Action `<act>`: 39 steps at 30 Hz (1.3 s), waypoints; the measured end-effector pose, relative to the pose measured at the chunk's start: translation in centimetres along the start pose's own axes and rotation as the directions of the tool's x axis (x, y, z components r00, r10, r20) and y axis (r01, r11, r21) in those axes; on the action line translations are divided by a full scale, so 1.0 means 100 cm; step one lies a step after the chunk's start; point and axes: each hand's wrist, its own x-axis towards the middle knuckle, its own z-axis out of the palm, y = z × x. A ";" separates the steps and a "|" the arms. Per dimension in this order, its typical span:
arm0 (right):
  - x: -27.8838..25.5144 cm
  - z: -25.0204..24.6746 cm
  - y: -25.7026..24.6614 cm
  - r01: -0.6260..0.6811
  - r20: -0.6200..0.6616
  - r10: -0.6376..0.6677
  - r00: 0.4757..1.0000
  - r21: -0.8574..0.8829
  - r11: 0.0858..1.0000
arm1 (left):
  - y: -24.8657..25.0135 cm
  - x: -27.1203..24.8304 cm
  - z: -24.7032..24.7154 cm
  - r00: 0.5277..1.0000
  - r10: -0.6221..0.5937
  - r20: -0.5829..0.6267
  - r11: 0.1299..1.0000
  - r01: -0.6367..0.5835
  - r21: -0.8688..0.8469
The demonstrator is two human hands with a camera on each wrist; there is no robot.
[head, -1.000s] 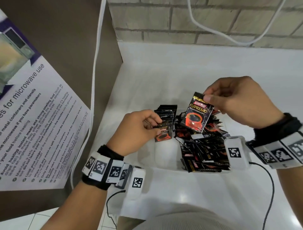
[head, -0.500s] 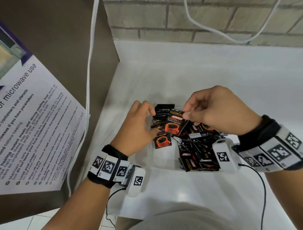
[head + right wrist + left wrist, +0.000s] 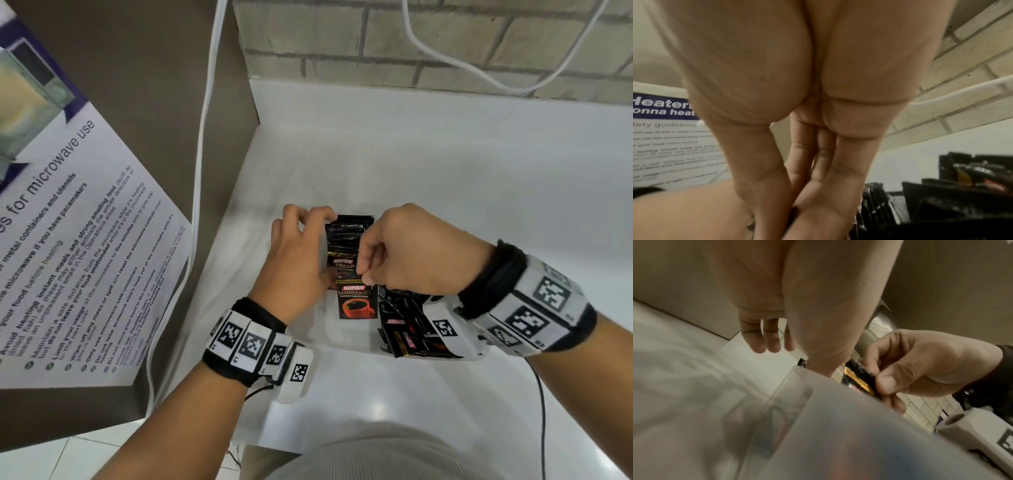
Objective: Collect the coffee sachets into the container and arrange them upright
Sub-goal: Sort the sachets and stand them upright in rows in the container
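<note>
Lying nearest the person, a loose heap of sachets (image 3: 407, 329) fills the right part of the clear container (image 3: 329, 339), tilted every way with no shared direction. Just left of the heap, the front sachet (image 3: 357, 301) of the row faces the person, its long axis running up and down, the brand name at its top and the red cup below.

Behind it the held sachet (image 3: 344, 262) stands the same way up, leaning slightly back. The right hand (image 3: 411, 253) pinches its top edge between thumb and curled fingers; the left wrist view shows the serrated edge (image 3: 867, 372) nipped at the fingertips. The left hand (image 3: 301, 253) is at the row's left side, thumb against the near sachets and fingers curved over the far end; whether it truly grips them or only steadies them I cannot tell.

Farther back, the upright row (image 3: 352, 226) shows only its dark top edges, packed face to face.

Beyond lie the white counter (image 3: 445, 164), a white cable (image 3: 202, 171), the brick wall (image 3: 342, 37), and at left a microwave notice (image 3: 68, 257).
</note>
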 end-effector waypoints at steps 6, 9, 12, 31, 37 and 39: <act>0.010 0.003 -0.003 -0.003 -0.043 0.001 0.999 -0.049 0.999 | -0.009 -0.001 -0.004 1.000 0.011 -0.012 0.981 -0.013 -0.195; 0.014 -0.001 -0.003 -0.015 -0.051 0.014 0.999 -0.009 1.000 | -0.008 -0.004 -0.015 0.999 0.012 0.049 0.954 0.003 -0.301; 0.016 0.005 -0.002 0.004 -0.047 -0.008 0.999 -0.068 0.998 | -0.003 -0.005 -0.017 0.975 0.067 0.209 0.973 -0.018 -0.228; -0.021 -0.054 0.047 -0.120 -0.331 0.170 0.928 0.167 0.979 | 0.001 0.018 0.009 0.979 0.143 0.148 0.986 -0.154 0.065; -0.029 -0.030 0.070 -0.124 0.001 0.124 0.992 -0.064 0.990 | 0.001 0.015 0.014 0.972 0.128 0.196 0.989 -0.140 0.049; -0.027 -0.016 0.073 -0.101 0.015 0.103 0.995 -0.103 0.990 | -0.001 0.015 0.015 0.975 0.121 0.187 0.990 -0.132 0.048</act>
